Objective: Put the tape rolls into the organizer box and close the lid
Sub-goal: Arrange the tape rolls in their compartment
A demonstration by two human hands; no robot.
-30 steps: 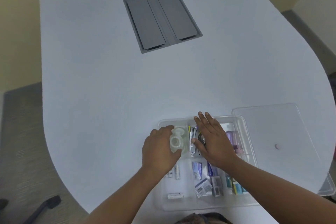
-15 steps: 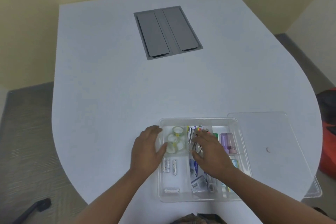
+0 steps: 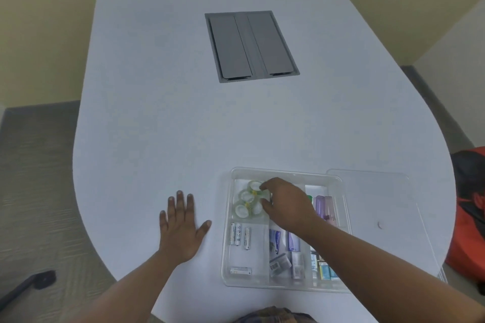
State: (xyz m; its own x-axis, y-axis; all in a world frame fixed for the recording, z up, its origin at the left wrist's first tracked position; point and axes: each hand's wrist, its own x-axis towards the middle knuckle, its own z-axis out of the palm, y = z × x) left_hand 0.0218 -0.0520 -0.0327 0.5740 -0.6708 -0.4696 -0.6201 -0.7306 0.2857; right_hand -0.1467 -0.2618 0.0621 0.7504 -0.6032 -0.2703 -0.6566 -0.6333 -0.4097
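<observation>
Settling tape rolls (image 3: 248, 203) into box (image 3: 286, 173) far-left compartment, right hand (image 3: 287, 207) curled loosely over them with grip unclear, left hand (image 3: 181, 228) flat, open, empty on counter (image 3: 157, 113); next, probably fetching lid (image 3: 380, 199) lying just right.

No legible text anywhere. Batteries (image 3: 239, 234) in the near-left section of the organizer box (image 3: 227, 244) carry dark print along their sides, too small and blurred to read. Same for the single battery (image 3: 241, 270) lying near the box's front wall. A small packet (image 3: 279, 264) in the near-middle section has a barcode, digits unreadable. Packets (image 3: 320, 267) in the near-right section show coloured labels, lettering smeared. No print visible on the tape rolls (image 3: 248, 202) at far left.
</observation>
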